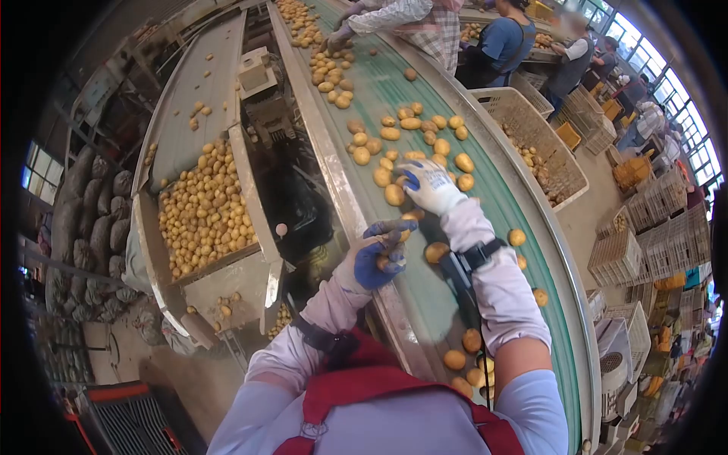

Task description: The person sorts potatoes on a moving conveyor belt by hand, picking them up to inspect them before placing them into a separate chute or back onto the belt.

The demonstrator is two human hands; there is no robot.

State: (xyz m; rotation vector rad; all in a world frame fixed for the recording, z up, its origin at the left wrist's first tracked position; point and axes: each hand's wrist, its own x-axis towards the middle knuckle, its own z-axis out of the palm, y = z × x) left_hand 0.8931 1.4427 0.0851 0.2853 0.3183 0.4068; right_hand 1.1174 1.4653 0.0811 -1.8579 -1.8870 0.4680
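My left hand (377, 256), in a glove with a blue palm, is closed around small potatoes (393, 238) at the belt's left rim. Out over the green conveyor belt (425, 265) reaches my right hand (434, 187), in a white glove with blue fingertips. Its fingers are apart and slightly bent among a cluster of potatoes (381, 177); part of what lies under them is hidden. A potato (437, 252) rests on the belt below my right wrist. More potatoes (454, 359) lie close to my body.
A metal chute (260, 205) heaped with potatoes (205, 205) stands left of the belt. Farther up, a co-worker's gloved hand (340, 36) touches potatoes. Right of the belt are a large plastic crate (565, 178) and stacked crates (618, 258). Filled sacks (80, 220) are piled far left.
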